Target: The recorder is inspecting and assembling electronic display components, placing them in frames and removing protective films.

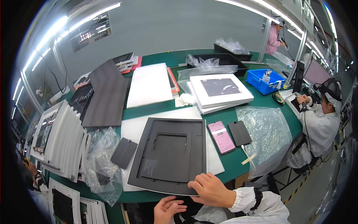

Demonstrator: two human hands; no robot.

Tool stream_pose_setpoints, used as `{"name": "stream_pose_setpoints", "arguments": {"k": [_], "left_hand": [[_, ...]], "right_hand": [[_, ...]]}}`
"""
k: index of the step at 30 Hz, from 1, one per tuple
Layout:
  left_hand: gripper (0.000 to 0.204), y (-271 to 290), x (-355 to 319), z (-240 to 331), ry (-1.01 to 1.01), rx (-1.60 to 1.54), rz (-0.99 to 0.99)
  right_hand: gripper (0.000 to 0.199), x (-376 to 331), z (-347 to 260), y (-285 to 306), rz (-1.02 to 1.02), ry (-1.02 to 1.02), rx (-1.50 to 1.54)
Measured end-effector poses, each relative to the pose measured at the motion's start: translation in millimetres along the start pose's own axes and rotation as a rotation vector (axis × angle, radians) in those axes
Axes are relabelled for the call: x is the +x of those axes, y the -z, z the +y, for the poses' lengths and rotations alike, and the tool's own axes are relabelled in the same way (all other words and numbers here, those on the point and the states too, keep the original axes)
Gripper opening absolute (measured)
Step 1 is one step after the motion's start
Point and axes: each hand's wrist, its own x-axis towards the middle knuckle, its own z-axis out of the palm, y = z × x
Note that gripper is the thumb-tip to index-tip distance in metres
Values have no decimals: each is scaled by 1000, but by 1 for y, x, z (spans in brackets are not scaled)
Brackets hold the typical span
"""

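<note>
A dark grey rectangular device housing (169, 149) with a raised inner frame lies tilted on a white foam sheet (214, 160) at the front of the bench. My right hand (214, 191) pinches its near right corner, fingers on top and thumb at the edge. Just below the near edge, my left hand (168, 210) is held with loosely bent fingers and nothing visible in it. To the right of the housing lie a pink-screened phone (221, 138) and a small dark box with a white cable (239, 133). Left of it is a dark grey flat piece (123, 153).
Crumpled clear plastic (102, 160) and stacked white framed panels (61, 140) crowd the left. Farther back are a dark board (104, 95), white foam blocks (222, 91), a blue bin (265, 81) and a black tray (242, 67). Bubble wrap (264, 130) overhangs the right edge; a co-worker (322, 119) sits beyond.
</note>
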Motion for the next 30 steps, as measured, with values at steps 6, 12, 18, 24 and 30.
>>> {"name": "stream_pose_setpoints", "arguments": {"k": [6,12,18,24,30], "left_hand": [[48,-34,28,13,-266,-493,15],[33,-41,22,35,-277,-530,-63],[43,-27,35,45,-423,-443,268],[42,26,46,60,-348,-308,-25],[46,65,26,88,-289,-183,-266]], "right_hand": [[39,4,-1,4,232,81,-13],[40,0,-4,-3,266,131,-1],[45,-19,13,3,518,-27,330],[60,-10,44,4,608,-473,882],[57,-12,32,8,437,-573,2206]]}}
